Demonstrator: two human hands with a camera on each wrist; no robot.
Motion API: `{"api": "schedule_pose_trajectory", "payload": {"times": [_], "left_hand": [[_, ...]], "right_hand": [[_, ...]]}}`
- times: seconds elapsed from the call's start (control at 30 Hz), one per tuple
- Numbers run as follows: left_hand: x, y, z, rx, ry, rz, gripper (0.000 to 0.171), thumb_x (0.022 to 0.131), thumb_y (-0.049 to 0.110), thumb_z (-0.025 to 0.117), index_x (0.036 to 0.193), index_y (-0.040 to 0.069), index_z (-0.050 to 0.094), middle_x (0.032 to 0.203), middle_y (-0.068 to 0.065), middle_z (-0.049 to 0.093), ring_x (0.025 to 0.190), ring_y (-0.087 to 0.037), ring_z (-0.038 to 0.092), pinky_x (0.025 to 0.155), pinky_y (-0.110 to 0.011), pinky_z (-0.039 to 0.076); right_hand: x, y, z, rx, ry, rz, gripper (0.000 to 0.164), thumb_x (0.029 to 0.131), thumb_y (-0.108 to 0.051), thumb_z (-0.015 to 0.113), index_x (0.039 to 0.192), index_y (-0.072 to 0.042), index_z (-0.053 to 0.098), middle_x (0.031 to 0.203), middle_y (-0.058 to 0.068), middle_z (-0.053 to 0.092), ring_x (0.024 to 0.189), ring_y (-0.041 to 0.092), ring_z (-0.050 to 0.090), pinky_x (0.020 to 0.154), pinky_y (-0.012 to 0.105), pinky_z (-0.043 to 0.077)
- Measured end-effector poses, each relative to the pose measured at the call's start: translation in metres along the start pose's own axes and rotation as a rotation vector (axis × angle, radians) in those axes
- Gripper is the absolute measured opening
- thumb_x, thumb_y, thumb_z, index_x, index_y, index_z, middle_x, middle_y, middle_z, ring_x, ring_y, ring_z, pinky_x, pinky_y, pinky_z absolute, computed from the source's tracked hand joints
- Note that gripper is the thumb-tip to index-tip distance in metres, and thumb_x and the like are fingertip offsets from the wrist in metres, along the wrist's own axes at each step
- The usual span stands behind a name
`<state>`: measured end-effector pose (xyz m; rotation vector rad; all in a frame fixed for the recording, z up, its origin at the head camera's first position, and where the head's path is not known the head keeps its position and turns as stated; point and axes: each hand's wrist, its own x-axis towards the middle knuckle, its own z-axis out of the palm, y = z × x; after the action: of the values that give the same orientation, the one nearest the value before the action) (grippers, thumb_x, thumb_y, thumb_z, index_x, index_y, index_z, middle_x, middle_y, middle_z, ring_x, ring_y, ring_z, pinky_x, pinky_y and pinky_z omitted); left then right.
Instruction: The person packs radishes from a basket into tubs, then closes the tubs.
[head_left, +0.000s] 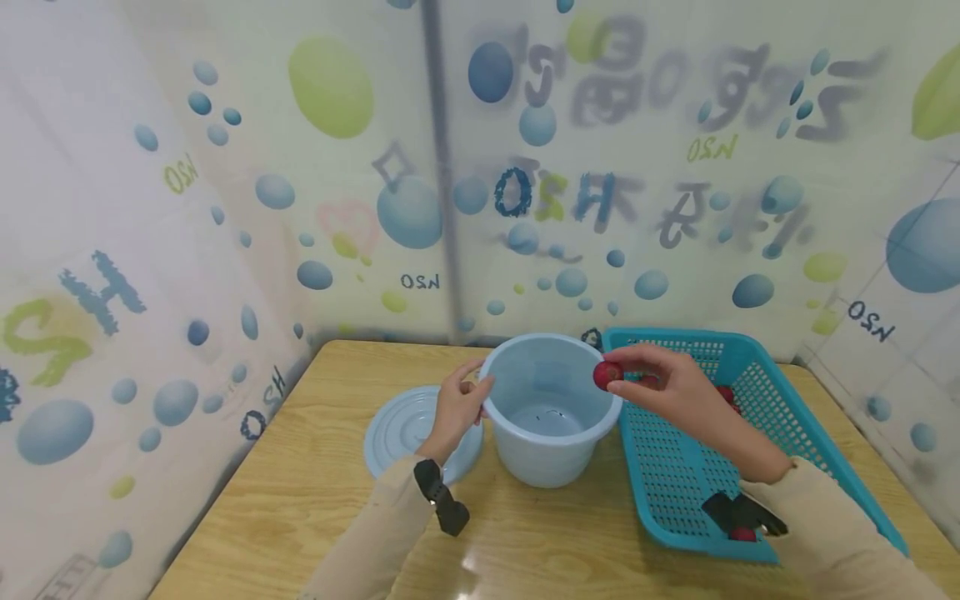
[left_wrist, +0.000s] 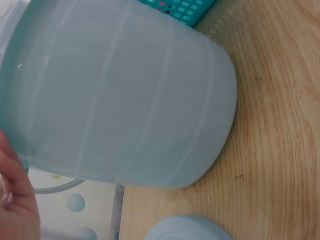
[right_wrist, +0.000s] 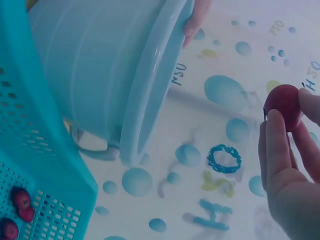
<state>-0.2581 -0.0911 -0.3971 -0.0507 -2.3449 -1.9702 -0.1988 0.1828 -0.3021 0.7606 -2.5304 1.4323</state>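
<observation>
A light blue plastic bucket (head_left: 547, 462) stands upright on the table, with a few small dark specks on its inside bottom. My left hand (head_left: 456, 412) grips its rim on the left side, thumb over the edge. Between the thumb and fingers of my right hand (head_left: 678, 392) is a small round red fruit (head_left: 607, 376), pinched at the bucket's right rim, above the table. The right wrist view shows this fruit (right_wrist: 284, 106) with a dark skin. To the right sits a teal plastic basket (head_left: 667, 483) holding several more red fruits (right_wrist: 21, 198), partly hidden by my right arm.
A round blue lid (head_left: 386, 437) lies on the table left of the bucket, partly behind my left wrist. The bucket's handle (right_wrist: 97, 152) shows on its far side. The wooden table (head_left: 300, 467) meets patterned wall sheets (head_left: 360, 208) at the back and sides.
</observation>
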Motion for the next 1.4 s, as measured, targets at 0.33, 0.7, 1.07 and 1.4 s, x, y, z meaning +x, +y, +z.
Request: {"api": "schedule_pose_trajectory", "payload": {"times": [0.33,0.7,1.07,1.4], "left_hand": [[0.0,0.0,-0.001,-0.017,-0.023,0.017,0.041,0.086,0.022,0.059,0.125,0.012,0.05,0.052,-0.002,0.045,0.038,-0.009,0.043,0.039,-0.02,0.036],[0.001,0.0,-0.002,-0.008,-0.014,-0.004,0.042,0.085,0.022,0.059,0.125,0.013,0.05,0.052,-0.002,0.046,0.038,-0.009,0.044,0.039,-0.02,0.037],[0.0,0.002,0.0,-0.014,-0.003,-0.006,0.039,0.085,0.019,0.058,0.124,0.013,0.051,0.052,-0.003,0.046,0.038,-0.009,0.042,0.038,-0.019,0.036],[0.0,0.001,-0.001,-0.02,-0.011,0.004,0.041,0.085,0.018,0.059,0.125,0.012,0.05,0.052,-0.002,0.046,0.038,-0.008,0.042,0.038,-0.019,0.036]], "right_hand": [[0.048,0.011,0.026,0.018,-0.06,0.087,0.038,0.083,-0.024,0.063,0.114,-0.005,0.057,0.105,0.01,0.06,0.098,0.024,0.055,0.073,0.034,0.05],[0.08,0.03,0.064,-0.031,-0.15,0.063,0.033,0.081,-0.016,0.065,0.11,-0.001,0.059,0.103,0.013,0.061,0.094,0.028,0.058,0.08,0.039,0.047],[0.087,0.048,0.087,-0.07,-0.193,0.139,0.034,0.081,-0.012,0.065,0.11,0.004,0.058,0.104,0.015,0.06,0.095,0.03,0.057,0.081,0.039,0.046],[0.091,0.058,0.095,-0.092,-0.202,0.152,0.029,0.08,-0.007,0.064,0.106,0.004,0.059,0.099,0.015,0.061,0.094,0.03,0.058,0.08,0.037,0.047]]}}
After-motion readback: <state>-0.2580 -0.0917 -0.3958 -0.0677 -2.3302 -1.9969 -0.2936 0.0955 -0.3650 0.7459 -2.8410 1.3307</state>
